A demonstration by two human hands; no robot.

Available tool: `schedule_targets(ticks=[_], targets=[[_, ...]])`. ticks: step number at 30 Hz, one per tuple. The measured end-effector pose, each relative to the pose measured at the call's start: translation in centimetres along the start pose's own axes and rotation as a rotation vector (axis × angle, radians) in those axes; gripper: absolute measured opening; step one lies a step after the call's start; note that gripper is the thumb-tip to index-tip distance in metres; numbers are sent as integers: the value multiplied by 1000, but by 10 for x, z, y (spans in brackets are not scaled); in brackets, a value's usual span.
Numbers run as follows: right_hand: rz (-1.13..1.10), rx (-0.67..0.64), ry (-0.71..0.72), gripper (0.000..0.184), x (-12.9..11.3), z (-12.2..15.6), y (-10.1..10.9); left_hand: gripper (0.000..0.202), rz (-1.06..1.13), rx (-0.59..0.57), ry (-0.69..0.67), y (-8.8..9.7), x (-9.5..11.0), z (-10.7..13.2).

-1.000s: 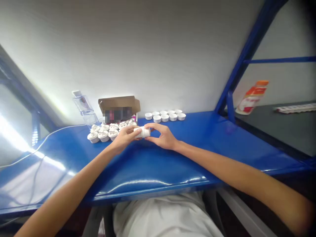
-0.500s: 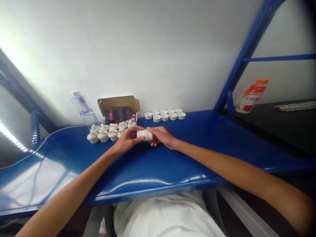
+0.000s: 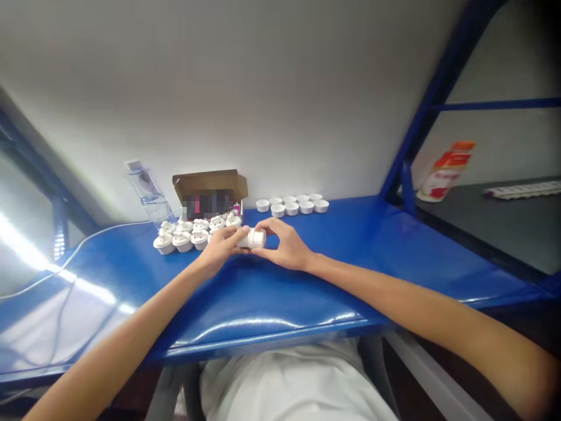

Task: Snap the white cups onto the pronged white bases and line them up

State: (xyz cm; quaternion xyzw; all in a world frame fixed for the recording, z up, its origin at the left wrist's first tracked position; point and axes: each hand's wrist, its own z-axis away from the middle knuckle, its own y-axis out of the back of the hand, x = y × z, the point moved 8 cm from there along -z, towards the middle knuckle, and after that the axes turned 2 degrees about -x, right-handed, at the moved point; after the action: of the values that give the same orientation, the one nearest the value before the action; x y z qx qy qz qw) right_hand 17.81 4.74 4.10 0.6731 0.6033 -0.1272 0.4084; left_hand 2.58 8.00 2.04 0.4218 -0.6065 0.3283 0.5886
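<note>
Small white plastic cylinder, lying sideways.

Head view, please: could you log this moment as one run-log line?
left hand: holds white part | right hand: holds same part | behind: white caps, cardboard box | surface: blue table

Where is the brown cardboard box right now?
The cardboard box sits at the back of the blue table, against the wall, left of centre in the head view, just behind the cluster of white parts.
</note>
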Motion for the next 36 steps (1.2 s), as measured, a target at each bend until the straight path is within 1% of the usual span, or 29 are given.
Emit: schedule_targets(ticks=[1, 3, 4, 5, 6, 7, 9, 11, 13, 14, 15, 16, 17, 18, 19, 21, 22, 23, 24, 25, 26, 27, 29, 30, 31, 32, 33, 34, 36], targets=[[-73, -12, -147, 33, 15, 0, -2, 43, -31, -10, -61, -1, 5, 1], [-231, -92, -419, 38, 45, 3, -12, 42, -120, -63, -187, -7, 14, 3], [-292, -139, -513, 44, 56, 5, -17, 41, -164, -99, -240, -11, 17, 4], [-336, -178, -570, 48, 63, 7, -20, 40, -200, -131, -279, -16, 18, 5], [-368, -198, -593, 49, 68, 7, -22, 38, -225, -143, -305, -18, 19, 6], [-384, -189, -584, 48, 69, 6, -20, 38, -240, -140, -312, -20, 18, 6], [-366, -119, -482, 42, 64, 2, -13, 41, -237, -76, -268, -15, 13, 3], [-281, -40, -283, 32, 45, -2, -3, 42, -147, 18, -150, -5, 3, -1], [-156, -24, -67, 29, 20, -2, 0, 41, 9, 78, -10, 3, -10, -3], [-103, -39, 16, 29, 9, 0, -2, 41, 80, 80, 47, 4, -15, -3], [-69, -51, 67, 29, 2, 1, -4, 42, 127, 64, 91, 4, -18, -3], [-63, -51, 76, 30, -1, 1, -5, 42, 144, 43, 116, 3, -19, -3], [-89, -35, 36, 30, 2, 1, -5, 42, 130, 22, 112, 3, -18, -3], [-148, -17, -51, 30, 10, 0, -5, 41, 88, 6, 80, 2, -14, -2], [-230, -8, -173, 30, 22, 0, -7, 40, 22, -5, 24, 1, -9, -2], [-401, -33, -441, 32, 48, 4, -14, 39, -122, -28, -118, -3, 3, 0], [-466, -57, -539, 35, 57, 7, -18, 40, -176, -42, -180, -6, 8, 1], [-507, -68, -589, 37, 61, 8, -19, 40, -212, -49, -225, -9, 11, 2], [-517, -54, -582, 37, 62, 8, -17, 41, -226, -41, -249, -10, 12, 3], [-494, -22, -520, 35, 58, 6, -12, 42, -220, -21, -253, -9, 12, 2], [-443, 3, -415, 33, 49, 3, -6, 42, -192, 6, -235, -7, 11, 2], [-371, 11, -288, 31, 37, 1, -2, 42, -149, 32, -190, -4, 8, 1], [-218, -32, -56, 25, 10, 1, -3, 41, -37, 47, -47, -1, -4, -1], [-171, -45, 5, 24, 2, 2, -6, 42, 9, 32, 22, -1, -9, -1], [-161, -36, 9, 24, -1, 2, -7, 45, 32, 16, 65, -2, -13, -1], [-192, -6, -50, 26, 3, 3, -8, 46, 23, 8, 71, -2, -13, -1], [-265, 32, -161, 28, 13, 3, -8, 45, -14, 7, 34, -2, -10, -1], [-364, 53, -306, 29, 25, 4, -11, 43, -65, 5, -30, -3, -4, -1], [-576, 15, -590, 30, 48, 10, -22, 41, -179, -13, -182, -7, 8, 2]])
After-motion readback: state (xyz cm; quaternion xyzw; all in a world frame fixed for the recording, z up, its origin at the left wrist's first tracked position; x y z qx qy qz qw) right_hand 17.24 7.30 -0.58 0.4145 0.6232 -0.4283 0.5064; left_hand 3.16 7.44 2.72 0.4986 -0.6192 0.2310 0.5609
